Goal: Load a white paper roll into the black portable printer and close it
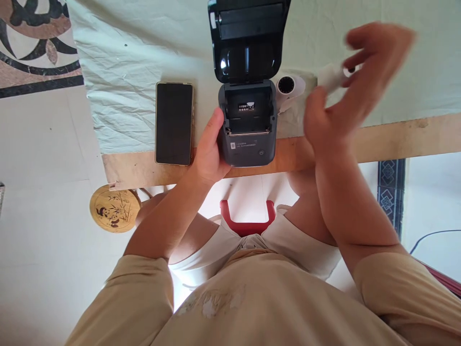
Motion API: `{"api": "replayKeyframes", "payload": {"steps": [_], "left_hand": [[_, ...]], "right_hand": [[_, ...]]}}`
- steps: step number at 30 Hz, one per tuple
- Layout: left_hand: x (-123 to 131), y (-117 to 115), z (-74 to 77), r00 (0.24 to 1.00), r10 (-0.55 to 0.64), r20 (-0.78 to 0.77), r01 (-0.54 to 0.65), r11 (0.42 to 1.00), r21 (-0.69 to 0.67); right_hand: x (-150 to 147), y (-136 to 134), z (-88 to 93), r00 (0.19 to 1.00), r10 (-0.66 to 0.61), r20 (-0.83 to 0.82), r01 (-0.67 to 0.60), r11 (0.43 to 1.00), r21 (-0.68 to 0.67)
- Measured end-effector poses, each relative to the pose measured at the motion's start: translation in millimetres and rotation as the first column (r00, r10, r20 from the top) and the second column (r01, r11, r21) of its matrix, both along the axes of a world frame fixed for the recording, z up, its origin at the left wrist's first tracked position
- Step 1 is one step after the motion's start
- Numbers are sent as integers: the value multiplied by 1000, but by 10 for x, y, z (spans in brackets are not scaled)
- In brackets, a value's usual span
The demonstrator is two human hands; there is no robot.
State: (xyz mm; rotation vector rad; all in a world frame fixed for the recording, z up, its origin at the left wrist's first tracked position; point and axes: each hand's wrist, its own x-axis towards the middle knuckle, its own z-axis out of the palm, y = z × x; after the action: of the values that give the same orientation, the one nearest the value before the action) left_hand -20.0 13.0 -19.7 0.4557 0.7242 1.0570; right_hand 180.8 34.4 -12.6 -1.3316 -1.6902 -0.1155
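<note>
A dark grey portable label printer (248, 149) stands at the table's front edge, its black lid (247, 53) swung up and back. The paper bay inside shows a small printed sticker, and no roll is in it. My left hand (212, 149) grips the printer's left side, thumb along the edge. To the right, my right hand (360, 91) is smeared by motion, its thumb and fingers curved around a white roll (330, 79). Whether they touch that roll is unclear. Another white roll (297, 86) with a dark core lies against the printer's right side, on a crumpled clear wrapper.
A smartphone (174, 123) with a dark screen lies left of the printer. Pale green cloth (126, 96) covers the table, leaving a wooden front edge (396, 134) bare. Below are a round wooden stool top (115, 209) and a red curved frame (248, 227) between my legs.
</note>
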Motion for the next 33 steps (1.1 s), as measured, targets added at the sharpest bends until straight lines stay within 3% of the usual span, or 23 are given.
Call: {"api": "replayKeyframes", "payload": {"steps": [3, 7, 10, 16, 18, 20, 22, 24, 26, 29, 33], "left_hand": [[6, -1, -48, 998, 17, -54, -17, 1000, 1], [13, 10, -73, 993, 29, -115, -28, 1000, 8], [6, 20, -64, 996, -10, -89, 12, 999, 29], [-10, 31, -46, 993, -41, -108, 44, 999, 30], [-10, 31, -50, 996, -43, -76, 46, 998, 42], [-11, 30, -48, 997, -55, -51, 57, 997, 50], [-11, 28, -37, 996, -60, -63, 63, 997, 50], [-9, 23, -16, 993, -57, -102, 62, 997, 41], [-2, 16, 10, 990, -48, -133, 52, 998, 29], [17, 5, 50, 987, -22, -157, 25, 1000, 17], [39, -4, 79, 991, -7, -134, 5, 1000, -10]], "right_hand": [[219, 59, -64, 990, -139, -18, 140, 989, 40], [409, 199, -266, 990, -111, -86, 86, 964, -252], [437, 264, -368, 977, -174, -124, 121, 929, -350], [424, 225, -362, 983, -129, -131, 98, 970, -220], [418, 198, -321, 961, -100, -256, 54, 982, -182], [418, 199, -274, 856, -96, -507, -35, 969, -244], [431, 233, -231, 633, -171, -755, -177, 917, -357], [450, 281, -200, 395, -275, -877, -316, 856, -410], [459, 309, -178, 263, -298, -918, -384, 840, -383], [427, 289, -162, 275, -245, -929, -388, 856, -341], [319, 186, -127, 447, -199, -872, -288, 891, -350]]}}
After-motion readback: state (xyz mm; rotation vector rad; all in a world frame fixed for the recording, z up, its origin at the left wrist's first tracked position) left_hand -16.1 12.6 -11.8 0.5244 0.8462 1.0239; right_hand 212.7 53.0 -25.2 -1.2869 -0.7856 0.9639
